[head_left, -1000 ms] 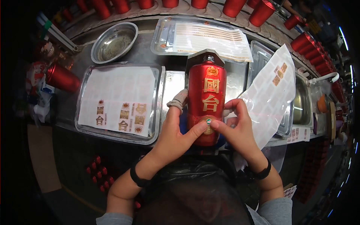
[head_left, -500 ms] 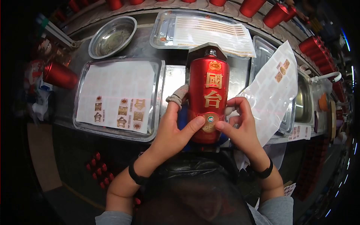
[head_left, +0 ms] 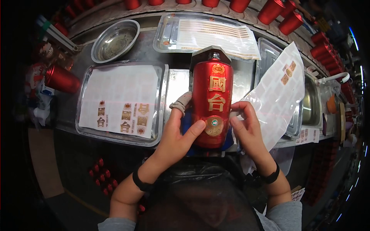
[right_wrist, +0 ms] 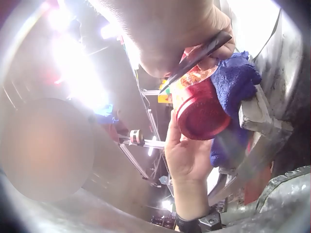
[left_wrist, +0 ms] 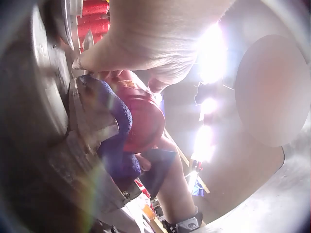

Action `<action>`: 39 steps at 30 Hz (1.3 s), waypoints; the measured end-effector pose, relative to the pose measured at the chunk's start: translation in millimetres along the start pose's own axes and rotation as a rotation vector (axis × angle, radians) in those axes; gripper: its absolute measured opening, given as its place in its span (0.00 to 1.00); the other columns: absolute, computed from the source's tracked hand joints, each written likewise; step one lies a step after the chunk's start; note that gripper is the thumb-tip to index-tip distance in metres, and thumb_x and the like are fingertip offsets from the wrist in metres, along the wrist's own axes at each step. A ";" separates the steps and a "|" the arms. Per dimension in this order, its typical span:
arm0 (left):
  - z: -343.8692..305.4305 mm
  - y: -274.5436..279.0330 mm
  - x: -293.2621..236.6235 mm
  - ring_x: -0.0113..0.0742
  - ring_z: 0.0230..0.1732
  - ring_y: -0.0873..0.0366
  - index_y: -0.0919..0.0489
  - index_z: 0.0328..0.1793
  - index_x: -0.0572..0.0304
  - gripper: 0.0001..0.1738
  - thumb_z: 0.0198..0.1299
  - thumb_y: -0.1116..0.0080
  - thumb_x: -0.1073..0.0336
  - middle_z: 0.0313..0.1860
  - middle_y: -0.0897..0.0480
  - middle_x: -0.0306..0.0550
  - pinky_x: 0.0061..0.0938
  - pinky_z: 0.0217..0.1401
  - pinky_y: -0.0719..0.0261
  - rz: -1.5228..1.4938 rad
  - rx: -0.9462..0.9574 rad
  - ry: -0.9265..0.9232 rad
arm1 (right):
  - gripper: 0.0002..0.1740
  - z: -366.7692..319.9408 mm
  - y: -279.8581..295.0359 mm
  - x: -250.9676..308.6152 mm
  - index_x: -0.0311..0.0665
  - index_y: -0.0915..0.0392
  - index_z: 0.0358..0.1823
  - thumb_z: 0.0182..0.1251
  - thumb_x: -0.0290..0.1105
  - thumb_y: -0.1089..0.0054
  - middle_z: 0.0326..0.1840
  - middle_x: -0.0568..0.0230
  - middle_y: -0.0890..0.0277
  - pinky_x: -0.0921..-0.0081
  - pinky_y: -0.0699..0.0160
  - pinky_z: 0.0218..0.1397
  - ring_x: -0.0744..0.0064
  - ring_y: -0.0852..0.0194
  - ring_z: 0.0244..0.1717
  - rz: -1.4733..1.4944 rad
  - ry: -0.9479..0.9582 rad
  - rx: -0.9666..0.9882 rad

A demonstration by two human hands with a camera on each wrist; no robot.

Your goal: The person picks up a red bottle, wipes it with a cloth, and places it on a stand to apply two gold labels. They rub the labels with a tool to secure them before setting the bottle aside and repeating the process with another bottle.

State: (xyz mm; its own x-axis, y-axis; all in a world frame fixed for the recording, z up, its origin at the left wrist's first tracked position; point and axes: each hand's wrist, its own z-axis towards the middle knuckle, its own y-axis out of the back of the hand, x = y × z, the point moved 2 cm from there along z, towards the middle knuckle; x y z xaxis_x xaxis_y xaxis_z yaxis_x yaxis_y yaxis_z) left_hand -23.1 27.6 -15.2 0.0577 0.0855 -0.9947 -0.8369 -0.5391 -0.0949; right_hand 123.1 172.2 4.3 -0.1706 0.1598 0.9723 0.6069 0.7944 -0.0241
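Note:
A red bottle (head_left: 212,84) with gold characters lies on its back, neck away from me, on a blue cloth (left_wrist: 125,165). My left hand (head_left: 178,131) grips its left side, thumb at the edge of a round gold sticker (head_left: 214,127) near the base. That sticker has a small green-and-white centre. Grey covering wraps one left fingertip. My right hand (head_left: 248,129) is at the bottle's right side, its thumb lifted off the sticker. In the right wrist view, the right hand's curled fingers hold a dark, slim, pointed tool (right_wrist: 197,59).
To the left, a tray (head_left: 163,100) bears a sheet of gold character stickers (head_left: 119,84). A metal bowl (head_left: 115,41) and another tray (head_left: 166,34) stand behind. A sticker sheet (head_left: 281,96) leans at right, near a sink (head_left: 310,104). Red bottles (head_left: 269,11) line the conveyor.
Both thumbs have come away from the sticker's centre: the left slid left to its edge, the right lifted off and moved right. The bottle stays in place, its sticker now more exposed.

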 end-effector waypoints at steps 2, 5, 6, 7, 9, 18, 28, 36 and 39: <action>-0.5 -0.7 -0.3 0.45 0.75 0.39 0.44 0.77 0.72 0.42 0.65 0.36 0.60 0.71 0.33 0.60 0.37 0.78 0.44 -0.018 -0.008 0.012 | 0.29 0.2 1.3 -8.2 0.34 0.37 0.62 0.67 0.37 0.32 0.51 0.64 0.31 0.92 0.32 0.32 0.90 0.28 0.30 -0.019 0.054 0.006; -0.7 -3.4 -1.6 0.45 0.75 0.38 0.44 0.77 0.72 0.42 0.64 0.35 0.60 0.71 0.33 0.60 0.37 0.78 0.44 0.022 -0.003 -0.024 | 0.30 -2.0 1.0 -8.5 0.34 0.36 0.63 0.67 0.37 0.31 0.50 0.65 0.31 0.93 0.33 0.31 0.91 0.29 0.29 -0.092 0.040 0.037; -0.5 -3.3 -0.9 0.45 0.75 0.38 0.44 0.77 0.72 0.42 0.64 0.35 0.60 0.71 0.33 0.59 0.37 0.78 0.44 0.024 -0.004 -0.025 | 0.30 -0.8 2.3 -9.1 0.34 0.36 0.63 0.66 0.37 0.31 0.49 0.65 0.31 0.93 0.33 0.31 0.91 0.29 0.29 -0.096 0.036 0.038; -0.3 -3.0 0.3 0.45 0.75 0.38 0.44 0.76 0.72 0.43 0.63 0.34 0.60 0.71 0.33 0.59 0.37 0.78 0.44 0.026 -0.005 -0.026 | 0.30 1.5 4.4 -10.1 0.34 0.36 0.63 0.66 0.37 0.31 0.49 0.66 0.31 0.93 0.33 0.31 0.91 0.30 0.28 -0.100 0.032 0.040; 0.2 -2.9 0.6 0.45 0.75 0.38 0.44 0.76 0.72 0.43 0.63 0.34 0.60 0.70 0.32 0.59 0.37 0.78 0.44 0.019 -0.004 -0.023 | 0.31 3.2 5.4 -11.8 0.33 0.36 0.63 0.65 0.37 0.30 0.48 0.66 0.31 0.94 0.34 0.30 0.92 0.30 0.28 -0.096 0.032 0.043; -0.7 -1.7 -1.2 0.45 0.75 0.38 0.44 0.77 0.73 0.45 0.61 0.32 0.60 0.71 0.33 0.60 0.37 0.77 0.43 0.026 0.003 -0.031 | 0.33 1.8 3.4 -8.8 0.32 0.34 0.63 0.62 0.38 0.27 0.47 0.67 0.29 0.93 0.36 0.28 0.93 0.35 0.25 -0.088 0.041 0.042; 1.3 3.5 -1.0 0.48 0.75 0.38 0.45 0.77 0.74 0.48 0.61 0.31 0.57 0.71 0.34 0.61 0.37 0.77 0.41 -0.022 -0.019 0.064 | 0.36 3.1 -0.2 1.7 0.31 0.32 0.60 0.58 0.41 0.24 0.47 0.65 0.26 0.91 0.37 0.26 0.92 0.37 0.25 -0.208 0.001 -0.010; 3.4 -3.6 0.8 0.47 0.74 0.37 0.43 0.77 0.72 0.45 0.62 0.32 0.55 0.70 0.32 0.60 0.37 0.76 0.41 -0.033 -0.074 0.046 | 0.33 7.0 -10.2 5.8 0.32 0.32 0.55 0.58 0.44 0.25 0.47 0.62 0.25 0.90 0.32 0.28 0.90 0.32 0.27 -0.179 0.010 -0.052; 4.8 -2.5 1.9 0.46 0.74 0.36 0.42 0.76 0.72 0.45 0.62 0.32 0.56 0.69 0.31 0.60 0.37 0.76 0.40 -0.020 -0.063 0.037 | 0.33 9.4 -6.9 6.2 0.32 0.32 0.55 0.59 0.44 0.25 0.47 0.61 0.24 0.89 0.31 0.28 0.89 0.30 0.28 -0.216 0.010 -0.036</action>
State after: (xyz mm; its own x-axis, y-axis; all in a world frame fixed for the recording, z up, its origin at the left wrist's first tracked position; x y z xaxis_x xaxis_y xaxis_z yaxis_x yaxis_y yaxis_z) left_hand -23.5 33.1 -16.7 0.0947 0.0666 -0.9933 -0.7995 -0.5894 -0.1158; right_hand 110.5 173.2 8.3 -0.2917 -0.0181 0.9564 0.5843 0.7882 0.1931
